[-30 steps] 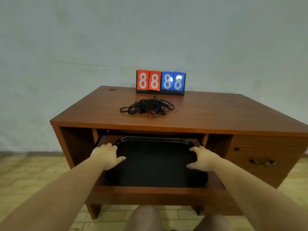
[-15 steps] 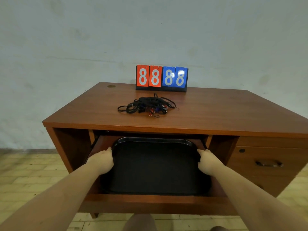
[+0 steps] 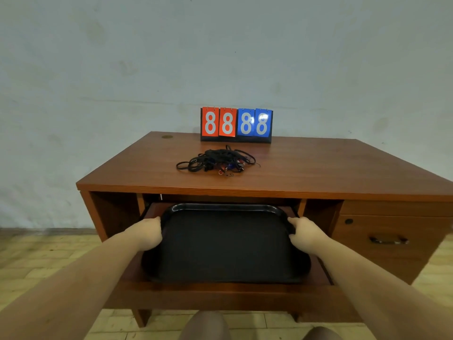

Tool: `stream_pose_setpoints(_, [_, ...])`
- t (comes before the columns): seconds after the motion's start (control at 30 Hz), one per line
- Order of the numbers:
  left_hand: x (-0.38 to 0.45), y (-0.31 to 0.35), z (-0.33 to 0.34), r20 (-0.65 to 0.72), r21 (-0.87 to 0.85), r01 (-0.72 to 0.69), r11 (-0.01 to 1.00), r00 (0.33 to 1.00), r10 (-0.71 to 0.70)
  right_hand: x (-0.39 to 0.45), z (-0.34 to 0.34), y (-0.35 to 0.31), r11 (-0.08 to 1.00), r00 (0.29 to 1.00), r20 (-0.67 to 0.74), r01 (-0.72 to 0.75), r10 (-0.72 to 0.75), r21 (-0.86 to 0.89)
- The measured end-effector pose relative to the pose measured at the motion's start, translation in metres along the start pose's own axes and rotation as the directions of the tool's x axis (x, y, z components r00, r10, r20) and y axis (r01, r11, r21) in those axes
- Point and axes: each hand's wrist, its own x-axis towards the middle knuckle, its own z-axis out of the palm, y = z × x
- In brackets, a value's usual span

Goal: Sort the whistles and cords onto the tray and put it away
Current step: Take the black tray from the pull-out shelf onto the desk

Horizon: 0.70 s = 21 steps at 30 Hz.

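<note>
Tray (image 3: 225, 244) sits in the pulled-out drawer (image 3: 220, 294), lower centre of frame, under the desk (image 3: 306, 173) top. It's black, nothing on it.

Left hand (image 3: 147, 233) grips the tray's left rim, fingers curled over the edge. Right hand (image 3: 305, 233) does the same on the right rim (thumb side toward the tray, fingertips mostly hidden behind the rim). Both forearms run in from the bottom corners of the frame.

Cords (image 3: 217, 161) lie in one tangled black pile at frame centre, on the desk top, well apart from the tray. A few small red and blue bits show at the pile's near edge, probably the whistles (image 3: 230, 166), too small to tell for sure.

Scoreboard (image 3: 236, 125) stands upright behind the pile at the desk's back edge, reading 88 red, 88 blue. Closed side drawer with handle (image 3: 388, 240) at right of frame. Knees show at the bottom edge.
</note>
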Motion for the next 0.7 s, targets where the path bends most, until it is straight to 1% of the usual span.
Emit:
stream_pose_setpoints(0.1, [-0.019,0.002,-0.010,0.025,-0.001,-0.045,0.999,0.999,0.045,-0.012,-0.006,0.002,0.999,1.000,0.008,0.016,-0.016,0.045])
stream_pose_setpoints(0.2, [-0.034,0.009,-0.020,0.018,-0.022,-0.116,0.993,0.993,0.116,-0.025,-0.019,0.001,0.997,0.999,0.007,0.048,-0.048,0.059])
stream_pose_setpoints(0.3, [-0.041,0.013,-0.029,0.009,-0.005,-0.156,0.988,0.988,0.156,-0.035,-0.033,0.002,0.994,0.997,-0.015,0.070,-0.069,0.078])
stream_pose_setpoints(0.37, [-0.038,0.013,-0.033,0.003,0.009,-0.164,0.986,0.986,0.164,-0.038,-0.042,0.003,0.995,0.997,-0.043,0.074,-0.071,0.071])
stream_pose_setpoints(0.57, [-0.027,0.024,-0.046,-0.017,-0.027,-0.168,0.985,0.986,0.168,-0.039,-0.067,0.006,0.993,0.988,-0.108,0.111,-0.108,0.027])
stream_pose_setpoints(0.7, [-0.010,0.038,-0.047,-0.026,-0.054,-0.172,0.984,0.985,0.171,-0.025,-0.079,0.013,0.996,0.988,-0.133,0.089,-0.085,0.029])
